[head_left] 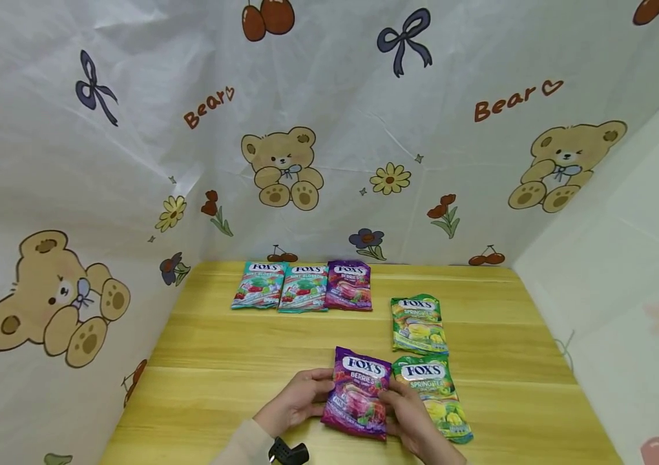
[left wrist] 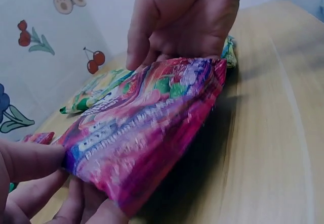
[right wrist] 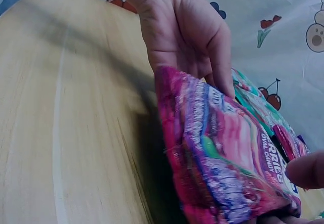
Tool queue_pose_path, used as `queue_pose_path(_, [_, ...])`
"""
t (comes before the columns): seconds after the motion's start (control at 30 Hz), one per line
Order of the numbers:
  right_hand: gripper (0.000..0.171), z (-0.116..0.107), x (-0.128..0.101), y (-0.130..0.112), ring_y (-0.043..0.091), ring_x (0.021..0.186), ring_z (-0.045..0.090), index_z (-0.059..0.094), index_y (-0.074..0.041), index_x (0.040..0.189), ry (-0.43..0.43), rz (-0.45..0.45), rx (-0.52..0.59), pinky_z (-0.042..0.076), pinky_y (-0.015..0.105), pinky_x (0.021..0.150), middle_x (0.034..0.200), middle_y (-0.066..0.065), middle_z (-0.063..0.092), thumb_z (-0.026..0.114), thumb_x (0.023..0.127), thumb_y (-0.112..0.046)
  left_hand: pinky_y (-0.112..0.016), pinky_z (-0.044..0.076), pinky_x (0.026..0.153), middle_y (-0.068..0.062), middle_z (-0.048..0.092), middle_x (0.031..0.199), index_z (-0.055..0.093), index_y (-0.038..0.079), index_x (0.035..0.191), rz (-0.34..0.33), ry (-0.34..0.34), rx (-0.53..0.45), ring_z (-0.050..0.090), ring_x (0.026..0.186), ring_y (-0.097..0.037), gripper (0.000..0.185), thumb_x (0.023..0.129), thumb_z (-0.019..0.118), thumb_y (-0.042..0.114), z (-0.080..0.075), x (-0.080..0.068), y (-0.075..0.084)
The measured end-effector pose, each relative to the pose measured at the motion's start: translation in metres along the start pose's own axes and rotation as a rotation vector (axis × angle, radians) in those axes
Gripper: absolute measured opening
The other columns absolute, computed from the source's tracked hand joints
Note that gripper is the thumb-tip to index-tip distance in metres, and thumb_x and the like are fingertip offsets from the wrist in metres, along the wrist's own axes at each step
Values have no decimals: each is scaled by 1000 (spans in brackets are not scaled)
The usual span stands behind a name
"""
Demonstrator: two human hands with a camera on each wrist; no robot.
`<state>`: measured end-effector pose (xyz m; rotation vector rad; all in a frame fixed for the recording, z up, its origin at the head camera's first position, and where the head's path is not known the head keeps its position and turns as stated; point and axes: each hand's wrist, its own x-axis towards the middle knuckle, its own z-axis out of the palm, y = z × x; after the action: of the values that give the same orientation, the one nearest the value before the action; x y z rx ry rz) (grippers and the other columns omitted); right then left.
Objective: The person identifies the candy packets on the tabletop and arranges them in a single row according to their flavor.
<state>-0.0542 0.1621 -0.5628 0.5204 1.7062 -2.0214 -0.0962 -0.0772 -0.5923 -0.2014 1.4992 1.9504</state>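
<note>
A purple Fox's Berries candy bag is held slightly above the wooden table, its printed front facing up. My left hand grips its left edge, thumb on top and fingers beneath. On the opposite edge my right hand pinches the bag the same way. Both wrist views show the bag tilted, with its lower edge off the tabletop and a shadow under it. Just right of it lies a green Spring Tea bag, partly covered by my right hand.
Another Spring Tea bag lies above the first. At the back edge two Mint Blossom bags and a second Berries bag lie in a row. Bear-print cloth walls surround the wooden table at the back and sides.
</note>
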Motion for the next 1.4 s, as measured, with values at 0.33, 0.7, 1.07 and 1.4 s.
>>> queue_pose_path(0.33, [78,1,0,2,20,103,70,13,10,159,-89,-37,50,62,43,93,129,20,64,60,100,-11,-45,61,93,-17,68,129,39,-1,156,-9,-58,-89,70,106,-26,61,100,61,8,0,4,-1])
queue_pose_path(0.7, [84,0,-2,-10,23,111,67,9,-1,163,-97,-60,21,60,46,95,151,33,44,62,100,-13,-42,60,93,-19,63,130,45,10,152,11,-113,-149,66,109,-29,54,100,61,9,1,13,9])
queue_pose_path(1.07, [79,-11,5,-23,31,112,69,7,-14,166,-169,-58,68,60,56,93,155,32,37,57,105,-11,-44,60,94,-22,59,135,42,14,153,14,-123,-170,65,113,-31,53,103,60,10,9,29,29])
queue_pose_path(1.4, [77,-23,19,-49,30,119,65,7,-16,165,-199,-86,151,57,50,102,160,28,32,56,106,-9,-43,58,101,-22,54,147,32,16,162,28,-142,-243,63,121,-29,60,106,56,13,25,49,56])
